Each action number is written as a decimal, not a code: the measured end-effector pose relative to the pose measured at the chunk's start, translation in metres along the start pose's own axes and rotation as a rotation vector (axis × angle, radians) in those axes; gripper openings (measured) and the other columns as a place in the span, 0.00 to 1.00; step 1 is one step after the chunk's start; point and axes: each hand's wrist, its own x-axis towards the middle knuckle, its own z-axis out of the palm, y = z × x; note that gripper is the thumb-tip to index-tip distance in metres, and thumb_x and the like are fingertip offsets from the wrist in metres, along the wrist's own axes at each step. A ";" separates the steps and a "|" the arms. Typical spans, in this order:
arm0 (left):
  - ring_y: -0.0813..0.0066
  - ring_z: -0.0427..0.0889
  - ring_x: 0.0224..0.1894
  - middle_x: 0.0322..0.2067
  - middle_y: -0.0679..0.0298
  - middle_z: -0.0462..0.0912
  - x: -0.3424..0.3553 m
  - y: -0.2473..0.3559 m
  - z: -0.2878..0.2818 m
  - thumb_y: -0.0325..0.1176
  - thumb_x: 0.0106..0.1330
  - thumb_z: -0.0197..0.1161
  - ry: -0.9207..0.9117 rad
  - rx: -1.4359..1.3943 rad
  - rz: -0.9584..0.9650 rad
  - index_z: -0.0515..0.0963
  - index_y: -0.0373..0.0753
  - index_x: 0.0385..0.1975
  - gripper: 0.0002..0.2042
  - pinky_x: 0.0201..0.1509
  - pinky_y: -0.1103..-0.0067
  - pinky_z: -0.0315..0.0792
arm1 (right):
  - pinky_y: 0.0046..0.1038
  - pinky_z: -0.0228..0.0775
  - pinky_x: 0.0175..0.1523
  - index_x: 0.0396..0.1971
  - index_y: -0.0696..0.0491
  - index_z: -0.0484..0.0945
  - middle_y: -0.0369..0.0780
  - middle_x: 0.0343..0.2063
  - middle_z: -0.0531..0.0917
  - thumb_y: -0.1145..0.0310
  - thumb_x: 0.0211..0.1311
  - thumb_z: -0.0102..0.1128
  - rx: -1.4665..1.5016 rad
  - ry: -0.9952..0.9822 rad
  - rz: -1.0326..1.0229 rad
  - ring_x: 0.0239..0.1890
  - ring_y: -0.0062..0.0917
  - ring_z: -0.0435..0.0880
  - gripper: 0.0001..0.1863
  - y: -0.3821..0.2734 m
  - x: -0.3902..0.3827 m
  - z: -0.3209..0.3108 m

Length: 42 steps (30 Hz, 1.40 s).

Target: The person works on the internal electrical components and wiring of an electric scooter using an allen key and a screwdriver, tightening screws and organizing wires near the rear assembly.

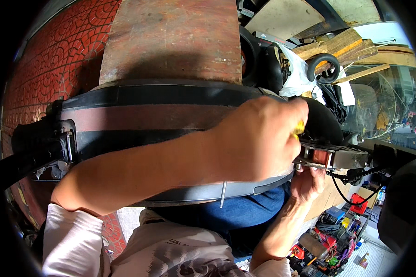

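An electric scooter (157,117) lies across in front of me, its dark deck marked by a reddish-brown stripe. My left hand (263,138) reaches over the deck to its right end, fingers closed round a small yellow-handled tool (300,127) that is mostly hidden; its kind does not show. Just beyond sits a black wheel or fender (326,121). Beside it is a metal bracket (349,159) with a copper-red part (320,156) inside. From below, my right hand (308,183) pinches the near edge of this bracket, by a bolt end.
Behind the deck stands a worn wooden board (175,41). Tyres (323,68), planks (337,44) and a white plastic bag (296,69) crowd the back right. A black cable (344,191) loops off the bracket. Tools and parts (323,240) are heaped at lower right.
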 end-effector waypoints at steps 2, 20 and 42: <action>0.49 0.83 0.31 0.28 0.52 0.79 -0.010 0.008 0.010 0.23 0.62 0.62 0.006 0.143 0.083 0.72 0.34 0.44 0.12 0.35 0.60 0.74 | 0.23 0.76 0.42 0.70 0.59 0.69 0.46 0.61 0.82 0.73 0.62 0.67 0.008 0.002 0.001 0.50 0.26 0.83 0.35 0.001 0.000 -0.002; 0.52 0.82 0.27 0.25 0.51 0.78 -0.013 0.007 -0.002 0.21 0.65 0.59 -0.029 -0.129 -0.119 0.73 0.35 0.43 0.08 0.33 0.65 0.72 | 0.19 0.75 0.38 0.68 0.58 0.72 0.44 0.57 0.85 0.71 0.59 0.69 -0.067 0.036 0.032 0.45 0.22 0.85 0.34 -0.002 0.005 0.003; 0.49 0.84 0.31 0.28 0.49 0.81 -0.024 0.012 -0.010 0.21 0.63 0.57 0.017 -0.086 -0.036 0.74 0.35 0.44 0.10 0.36 0.63 0.74 | 0.21 0.80 0.43 0.67 0.57 0.74 0.44 0.56 0.86 0.73 0.62 0.68 -0.070 0.022 0.011 0.46 0.23 0.86 0.31 -0.001 0.003 -0.001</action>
